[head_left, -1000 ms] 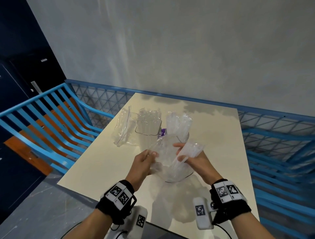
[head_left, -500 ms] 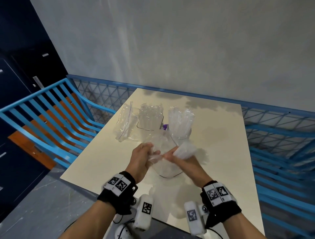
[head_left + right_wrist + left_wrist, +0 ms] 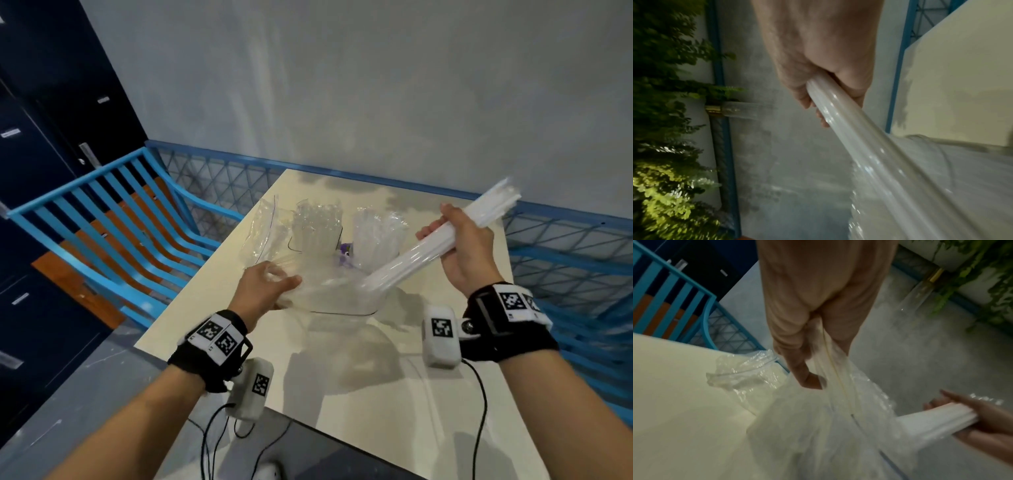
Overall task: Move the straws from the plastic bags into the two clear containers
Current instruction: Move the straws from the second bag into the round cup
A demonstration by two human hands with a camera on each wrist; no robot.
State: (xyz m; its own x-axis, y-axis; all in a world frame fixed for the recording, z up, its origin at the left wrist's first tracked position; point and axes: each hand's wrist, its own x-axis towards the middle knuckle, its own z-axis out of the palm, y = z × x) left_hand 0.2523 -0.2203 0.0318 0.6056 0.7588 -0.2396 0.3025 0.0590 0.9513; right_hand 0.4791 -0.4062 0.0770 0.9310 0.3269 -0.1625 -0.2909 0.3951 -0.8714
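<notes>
My right hand (image 3: 455, 236) grips a bundle of white straws (image 3: 411, 257) and holds it slanted, upper end up to the right, lower end still inside a clear plastic bag (image 3: 329, 291). My left hand (image 3: 267, 284) pinches the mouth of that bag at its left side above the table. In the left wrist view the left hand (image 3: 807, 363) holds the bag's edge (image 3: 838, 402), and the straws (image 3: 931, 423) stick out to the right. The right wrist view shows the right hand (image 3: 828, 81) wrapped round the straws (image 3: 869, 154). Behind stand two clear containers, the left container (image 3: 317, 229) and the right container (image 3: 376, 236), both holding straws.
An empty crumpled plastic bag (image 3: 262, 229) lies left of the containers. A small purple thing (image 3: 344, 253) sits between them. The cream table (image 3: 376, 377) is bordered by blue railings (image 3: 113, 222) at left and back, with a grey wall behind.
My right hand has pulled the straw bundle up and to the right, most of the way out of the bag. My left hand has kept hold of the bag's mouth.
</notes>
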